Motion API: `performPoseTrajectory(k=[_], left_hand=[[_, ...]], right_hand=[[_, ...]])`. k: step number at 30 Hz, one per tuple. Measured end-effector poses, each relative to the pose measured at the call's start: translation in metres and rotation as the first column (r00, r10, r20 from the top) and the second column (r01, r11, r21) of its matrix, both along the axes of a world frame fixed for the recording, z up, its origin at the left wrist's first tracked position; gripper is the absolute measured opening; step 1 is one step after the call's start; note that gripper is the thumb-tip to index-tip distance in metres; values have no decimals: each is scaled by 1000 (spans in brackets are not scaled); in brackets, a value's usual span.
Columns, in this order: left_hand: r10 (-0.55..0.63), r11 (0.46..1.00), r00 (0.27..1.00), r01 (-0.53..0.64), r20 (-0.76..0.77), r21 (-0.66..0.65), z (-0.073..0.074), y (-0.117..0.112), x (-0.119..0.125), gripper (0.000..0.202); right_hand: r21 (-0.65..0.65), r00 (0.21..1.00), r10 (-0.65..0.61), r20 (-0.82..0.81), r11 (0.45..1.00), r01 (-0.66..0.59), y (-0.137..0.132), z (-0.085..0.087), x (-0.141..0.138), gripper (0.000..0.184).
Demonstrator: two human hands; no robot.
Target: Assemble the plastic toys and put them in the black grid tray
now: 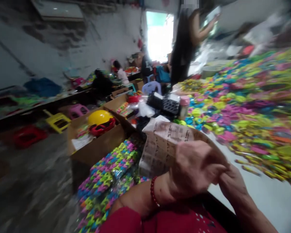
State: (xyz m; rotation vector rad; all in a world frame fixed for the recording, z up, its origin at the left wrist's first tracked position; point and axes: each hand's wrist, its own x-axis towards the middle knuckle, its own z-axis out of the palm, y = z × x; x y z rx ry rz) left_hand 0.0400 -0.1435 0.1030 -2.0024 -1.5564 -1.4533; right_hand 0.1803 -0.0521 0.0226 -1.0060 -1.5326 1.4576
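A creased, brownish printed paper sheet (157, 149) stands up in front of me, its far edge curving round toward my fingers. My left hand (194, 165), with a red bead bracelet at the wrist, is closed at the near side of the sheet, knuckles up. Close against it, my right hand (234, 183) pinches the sheet's right end. Motion blurs both hands, and the fingertips are partly hidden. To the left of the sheet lie clear bags of small multicoloured plastic pieces (106, 171).
Colourful plastic pieces (228, 113) are heaped on the white table (278, 197) at right. A cardboard box (97, 145) holds a yellow ball-like thing (100, 117). Black baskets (171, 105) and a lidded jar (184, 106) stand ahead. Stools (58, 121) and several people are beyond.
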Motion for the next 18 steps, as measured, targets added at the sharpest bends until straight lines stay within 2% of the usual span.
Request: performPoseTrajectory(k=[2,3,4,5,6,7,8,10,11,12,13,15,18], left_hand=[[143,985,974,-157,173,70,-2,12,-24,52],[226,965,934,-253,277,65,-4,19,-40,58],[282,947,875,-320,392,32,-7,28,-58,63],[297,948,813,-316,500,-49,-10,38,-76,67],[271,962,748,-232,605,-144,-13,47,-91,68],[210,972,681,-71,702,-223,-15,56,-104,65],[144,952,611,129,778,-278,-17,64,-113,61],[35,829,506,467,862,-308,-21,76,-121,53],[-1,766,490,560,872,-314,-22,80,-120,48],[-28,727,498,605,867,-324,-22,83,-117,43],[-46,715,517,615,855,-333,-23,86,-112,38],[-70,726,546,601,835,-333,-23,90,-102,30],[-82,755,516,591,852,-285,-24,95,-89,24]], right_hand=[[-202,985,-157,-72,969,140,12,2,18,36],[-284,969,-228,-98,939,192,18,1,29,39],[-350,952,-279,-127,910,220,24,-1,40,41],[-397,932,-324,-163,886,239,29,-4,52,42],[-430,911,-358,-204,869,245,34,-8,63,41],[-454,893,-382,-240,857,244,39,-13,72,40],[-469,880,-394,-265,850,240,43,-18,81,38],[-477,880,-381,-285,852,215,48,-26,93,36],[-473,887,-368,-279,857,206,50,-29,96,34],[-464,895,-353,-273,863,199,52,-31,99,32],[-452,902,-338,-269,871,192,52,-31,100,28],[-432,909,-312,-277,885,172,53,-29,101,25],[-457,900,-330,-286,872,175,56,-23,99,30]])
